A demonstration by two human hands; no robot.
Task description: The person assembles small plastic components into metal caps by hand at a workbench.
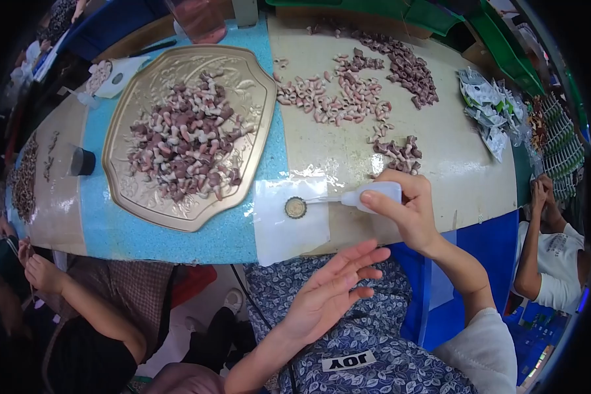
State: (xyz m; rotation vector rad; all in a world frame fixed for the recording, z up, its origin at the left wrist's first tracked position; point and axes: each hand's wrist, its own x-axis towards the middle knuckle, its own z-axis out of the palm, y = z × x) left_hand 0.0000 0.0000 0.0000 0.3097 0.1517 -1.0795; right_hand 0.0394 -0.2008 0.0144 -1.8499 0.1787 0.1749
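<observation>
My right hand (412, 211) grips a small white squeeze bottle (382, 194), tipped sideways. Its thin nozzle (323, 199) points left, with the tip at a round metal bottle cap (295, 208). Whether the tip touches the cap I cannot tell. The cap rests on a white sheet (277, 238) at the table's front edge. Below that edge, in front of my apron, my left hand (331, 289) hangs in the air with its fingers apart, holding nothing. Beyond the sheet, to the left, stands a gold embossed tray (117, 180) heaped with small brown, pink and white pieces (184, 131).
Loose pink pieces (348, 98) and brown pieces (412, 72) spread over the table's far middle. Silvery packets (492, 108) lie at the right. A dark cup (82, 161) stands left of the tray. Green bins (505, 52) line the back. Other people work at both sides.
</observation>
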